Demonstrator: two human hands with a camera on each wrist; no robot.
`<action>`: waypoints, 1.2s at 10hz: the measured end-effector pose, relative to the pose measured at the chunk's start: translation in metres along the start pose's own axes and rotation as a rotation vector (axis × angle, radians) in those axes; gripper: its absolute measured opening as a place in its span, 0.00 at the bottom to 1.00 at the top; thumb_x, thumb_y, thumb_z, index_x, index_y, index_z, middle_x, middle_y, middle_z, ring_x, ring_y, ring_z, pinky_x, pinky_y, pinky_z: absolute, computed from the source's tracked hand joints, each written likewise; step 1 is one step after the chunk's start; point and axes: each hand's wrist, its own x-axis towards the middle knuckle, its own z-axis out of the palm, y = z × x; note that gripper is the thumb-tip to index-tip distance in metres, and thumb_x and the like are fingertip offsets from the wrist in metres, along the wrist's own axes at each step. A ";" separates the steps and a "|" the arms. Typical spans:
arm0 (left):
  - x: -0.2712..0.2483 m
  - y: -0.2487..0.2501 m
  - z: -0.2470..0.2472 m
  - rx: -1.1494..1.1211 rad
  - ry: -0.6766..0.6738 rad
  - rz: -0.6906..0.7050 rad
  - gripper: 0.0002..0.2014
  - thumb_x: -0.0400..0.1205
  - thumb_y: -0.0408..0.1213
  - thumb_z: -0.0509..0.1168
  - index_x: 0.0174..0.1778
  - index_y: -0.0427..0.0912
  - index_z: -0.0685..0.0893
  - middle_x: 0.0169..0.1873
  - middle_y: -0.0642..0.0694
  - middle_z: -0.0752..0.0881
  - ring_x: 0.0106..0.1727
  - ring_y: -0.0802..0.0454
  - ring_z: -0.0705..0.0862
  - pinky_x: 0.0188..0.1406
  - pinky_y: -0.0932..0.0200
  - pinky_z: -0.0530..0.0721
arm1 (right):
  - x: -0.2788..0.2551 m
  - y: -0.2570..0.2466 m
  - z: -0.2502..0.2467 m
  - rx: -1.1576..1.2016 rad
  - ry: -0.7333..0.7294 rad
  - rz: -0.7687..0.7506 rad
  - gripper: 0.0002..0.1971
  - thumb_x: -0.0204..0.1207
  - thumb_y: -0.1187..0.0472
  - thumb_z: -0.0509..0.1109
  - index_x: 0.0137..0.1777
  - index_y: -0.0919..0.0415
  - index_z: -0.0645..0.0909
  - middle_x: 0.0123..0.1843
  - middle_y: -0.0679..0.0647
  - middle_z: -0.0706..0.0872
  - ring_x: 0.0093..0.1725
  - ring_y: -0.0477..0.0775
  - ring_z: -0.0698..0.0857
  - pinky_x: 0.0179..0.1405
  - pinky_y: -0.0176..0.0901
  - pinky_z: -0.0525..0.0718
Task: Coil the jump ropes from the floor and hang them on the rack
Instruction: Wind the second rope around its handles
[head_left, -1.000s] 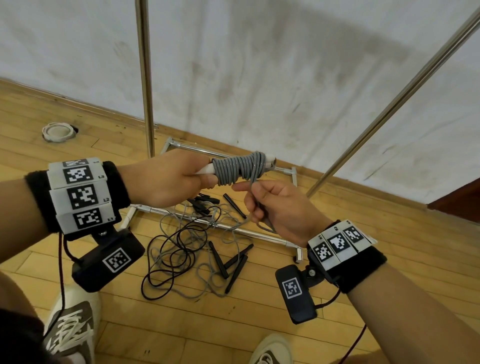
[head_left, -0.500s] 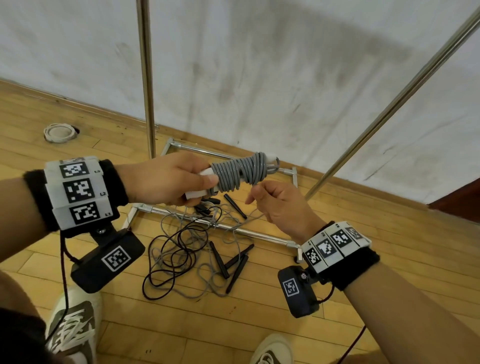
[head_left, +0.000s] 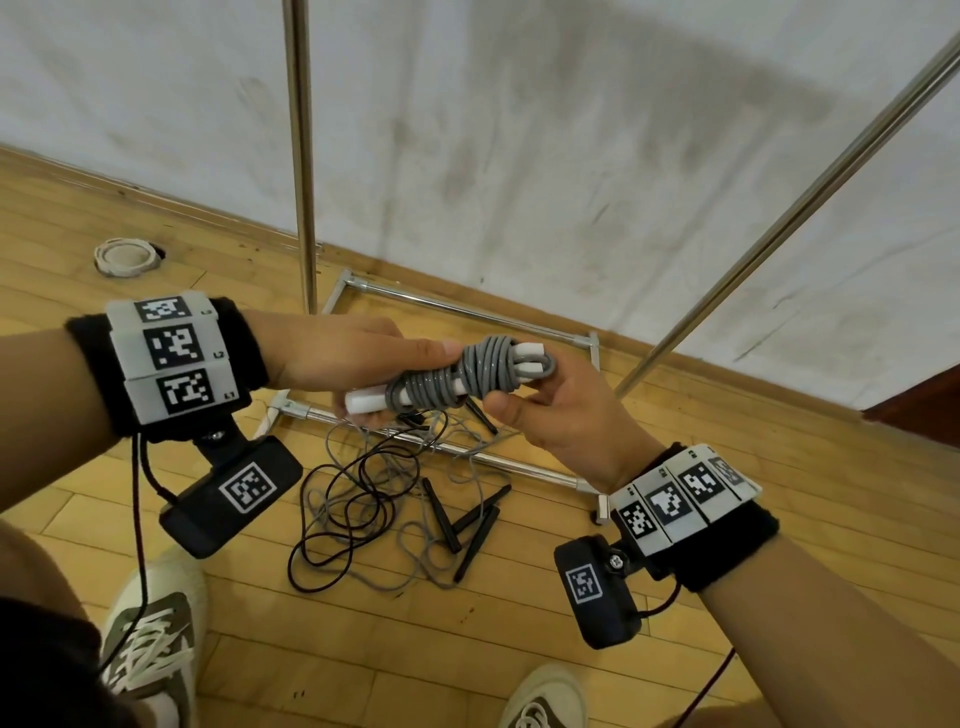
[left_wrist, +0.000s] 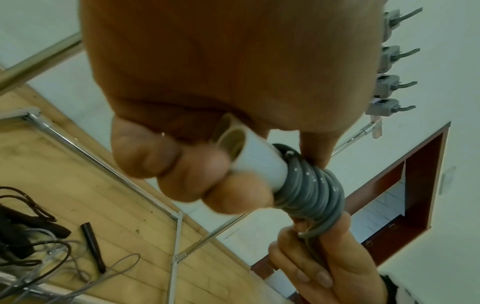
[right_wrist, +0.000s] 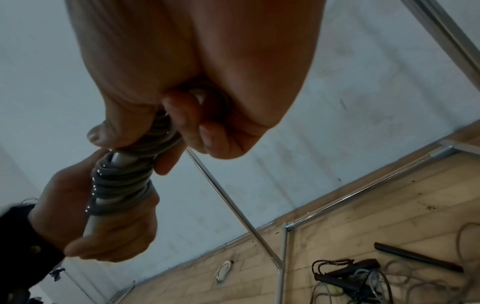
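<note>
A grey jump rope (head_left: 447, 376) is wound tightly round its two white handles, and I hold the bundle in the air between both hands. My left hand (head_left: 374, 364) grips the near white handle ends (left_wrist: 255, 162). My right hand (head_left: 524, 395) curls round the far end of the coil (right_wrist: 122, 176), thumb and fingers on the grey turns. On the floor below lies a tangle of black and grey ropes (head_left: 363, 499) with black handles (head_left: 475, 525). The rack's steel poles (head_left: 301, 156) rise behind; its hooks (left_wrist: 392, 82) show in the left wrist view.
The rack's chrome base frame (head_left: 467, 312) lies on the wooden floor against a white wall. A slanted pole (head_left: 779, 218) crosses at right. A round white fitting (head_left: 124, 257) sits on the floor at left. My shoes (head_left: 150, 634) stand near the tangle.
My right hand has let go of the loose rope tail and closed round the coil's far end. The bundle has tilted, its left end lower, with no tail hanging free.
</note>
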 end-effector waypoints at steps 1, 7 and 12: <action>-0.008 0.013 0.004 0.148 0.056 0.138 0.27 0.82 0.63 0.53 0.54 0.42 0.81 0.45 0.42 0.85 0.44 0.46 0.82 0.49 0.43 0.82 | 0.001 -0.003 0.001 0.032 0.019 -0.008 0.12 0.78 0.68 0.71 0.58 0.57 0.81 0.46 0.44 0.90 0.33 0.33 0.85 0.30 0.22 0.78; -0.003 0.010 0.013 0.215 -0.034 0.321 0.26 0.71 0.81 0.52 0.43 0.65 0.78 0.32 0.48 0.86 0.33 0.46 0.87 0.35 0.41 0.88 | 0.004 -0.009 0.003 -0.300 -0.182 0.034 0.14 0.76 0.63 0.76 0.56 0.45 0.81 0.40 0.32 0.86 0.37 0.33 0.84 0.37 0.24 0.78; 0.005 0.006 0.012 0.100 -0.001 0.279 0.28 0.73 0.70 0.57 0.59 0.54 0.76 0.39 0.43 0.85 0.31 0.49 0.85 0.28 0.54 0.87 | -0.004 -0.019 -0.003 -0.439 0.214 -0.065 0.10 0.67 0.50 0.83 0.37 0.56 0.91 0.27 0.51 0.88 0.24 0.52 0.85 0.19 0.49 0.83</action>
